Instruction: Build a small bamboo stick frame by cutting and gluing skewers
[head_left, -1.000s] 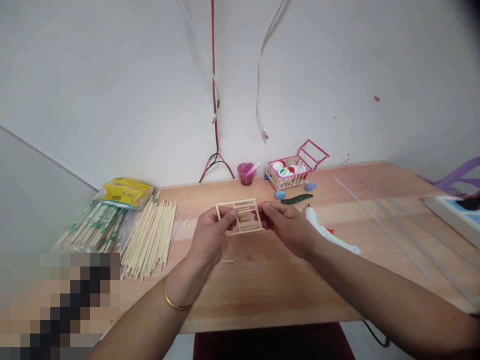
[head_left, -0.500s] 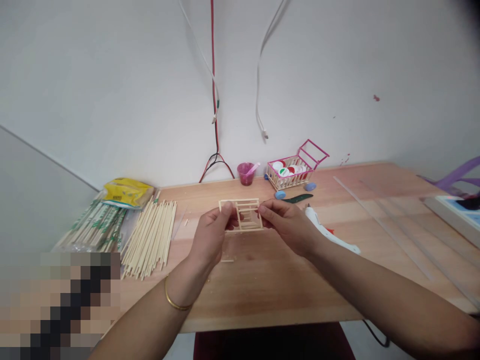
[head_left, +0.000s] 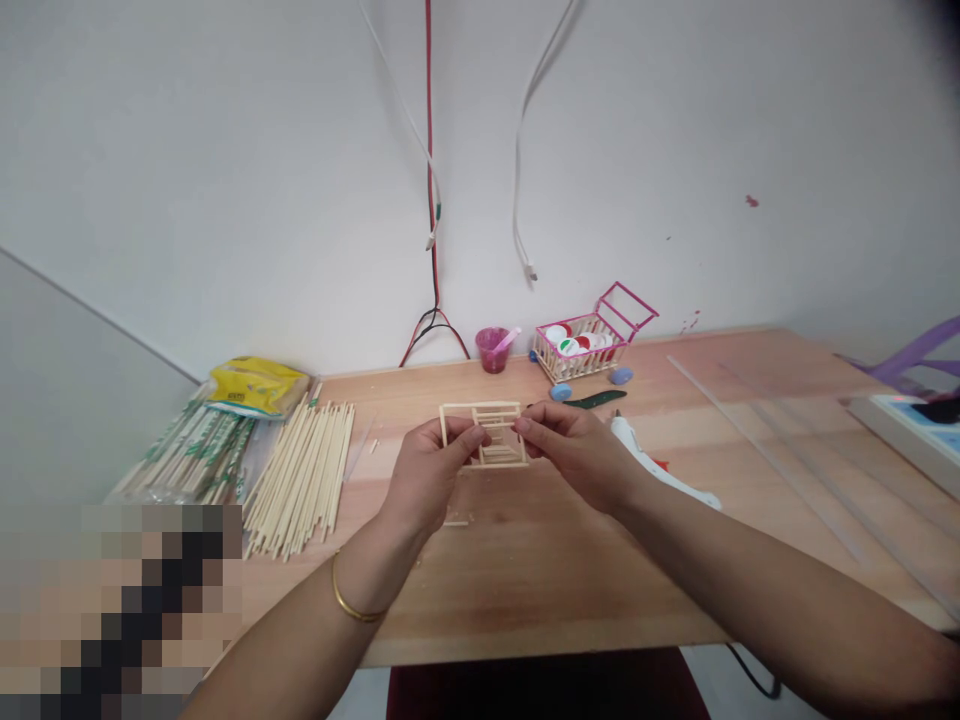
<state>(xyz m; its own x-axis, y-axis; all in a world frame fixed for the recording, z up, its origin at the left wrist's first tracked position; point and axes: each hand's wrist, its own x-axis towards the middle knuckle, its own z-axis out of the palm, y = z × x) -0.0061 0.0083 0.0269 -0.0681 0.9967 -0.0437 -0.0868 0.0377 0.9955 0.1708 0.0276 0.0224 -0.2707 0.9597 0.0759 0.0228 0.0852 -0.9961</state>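
Note:
A small rectangular frame of pale wooden sticks (head_left: 501, 464), with several crossbars inside, is held up above the table between both hands. My left hand (head_left: 429, 468) grips its left part, the thumb reaching across to an inner upright stick. At the right edge, my right hand (head_left: 574, 448) pinches the frame near its upper corner with thumb and forefinger. Some of the left fingers are hidden behind the frame. A white glue gun (head_left: 660, 470) with an orange trigger lies on the table beside my right forearm.
Loose wooden sticks (head_left: 304, 480) lie on the table (head_left: 540, 600) at left, next to bagged sticks (head_left: 187, 450) and a yellow packet (head_left: 259, 385). Behind stand a pink cup (head_left: 492, 352) and a stick cart (head_left: 581, 350) with bottle caps. A power strip (head_left: 907, 430) is at right.
My left thumb has slid right and down, from the frame's upper left to its inner upright. My right hand keeps its pinch.

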